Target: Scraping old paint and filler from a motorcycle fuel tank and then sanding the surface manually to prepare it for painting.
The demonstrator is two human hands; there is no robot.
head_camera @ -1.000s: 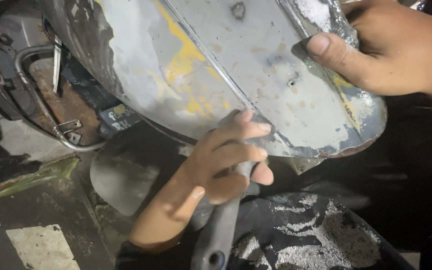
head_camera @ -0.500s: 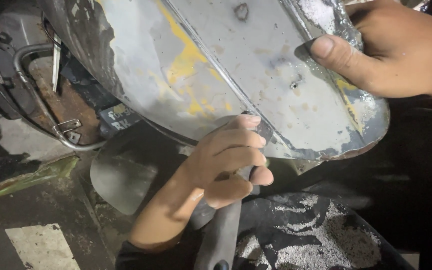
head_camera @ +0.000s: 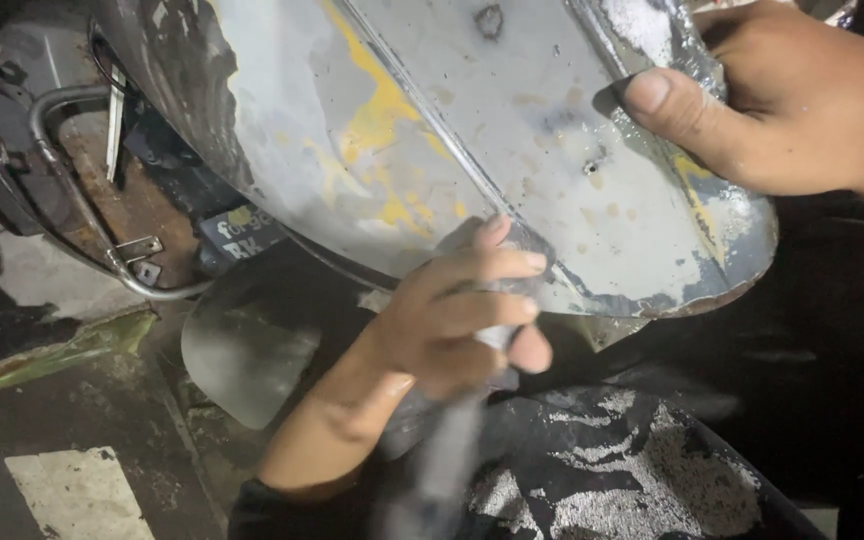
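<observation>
Panel, grey curved sheet metal, sits between my 2 hands. Right hand clamps its far edge, thumb on top, I judge to steady it. Left hand fisted round blurred grey tool, tip against panel's lower edge just above knuckles.

1. The grey metal panel runs off the top edge, so its full shape can't be made out.
2. The tool in the left hand is smeared with blur; its kind can't be told, and its lower end leaves the frame.
3. The left hand's fingers cover the tool's upper part where it meets the panel.
4. The right hand is cut at the wrist by the right edge; its fingers sit behind the panel.
</observation>
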